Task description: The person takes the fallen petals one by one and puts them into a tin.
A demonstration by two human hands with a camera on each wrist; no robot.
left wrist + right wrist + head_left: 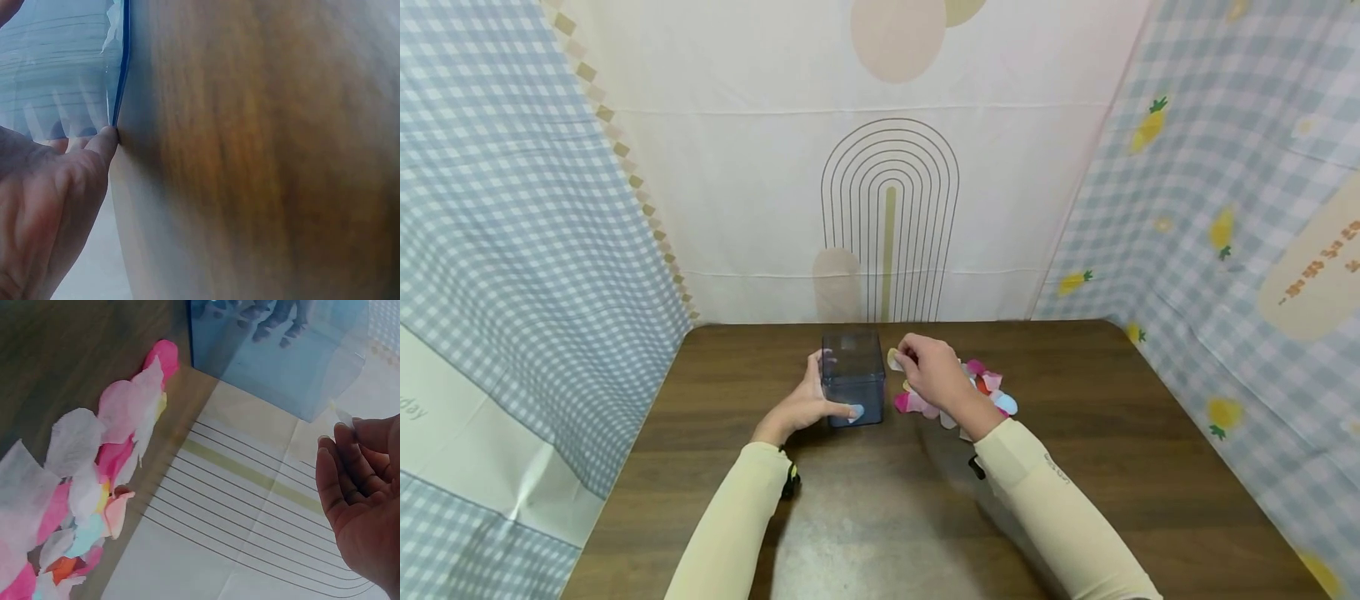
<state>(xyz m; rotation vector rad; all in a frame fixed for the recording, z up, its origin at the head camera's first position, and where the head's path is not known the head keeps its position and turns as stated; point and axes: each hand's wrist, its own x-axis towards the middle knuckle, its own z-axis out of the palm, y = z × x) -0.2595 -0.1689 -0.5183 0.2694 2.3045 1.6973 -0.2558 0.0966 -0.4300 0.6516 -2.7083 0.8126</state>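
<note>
A see-through blue plastic box (853, 367) stands on the table. My left hand (808, 404) grips its left side, thumb at the near face and other fingers round behind. In the left wrist view the left hand (50, 194) lies along the box (62, 75), its fingers showing through the plastic. By the left thumb shows a pale blue petal (857, 412). My right hand (934, 371), just right of the box, pinches a thin pale yellowish petal (892, 359) between thumb and index finger. In the right wrist view this petal (343, 416) is near the box's rim.
A loose heap of thin pink, white, yellow, orange and light blue petals (119, 412) lies on the brown wooden table (1060, 467), beneath and right of the right hand. A patterned cloth (745, 208) hangs behind the table, with checked cloths (1210, 167) at the sides.
</note>
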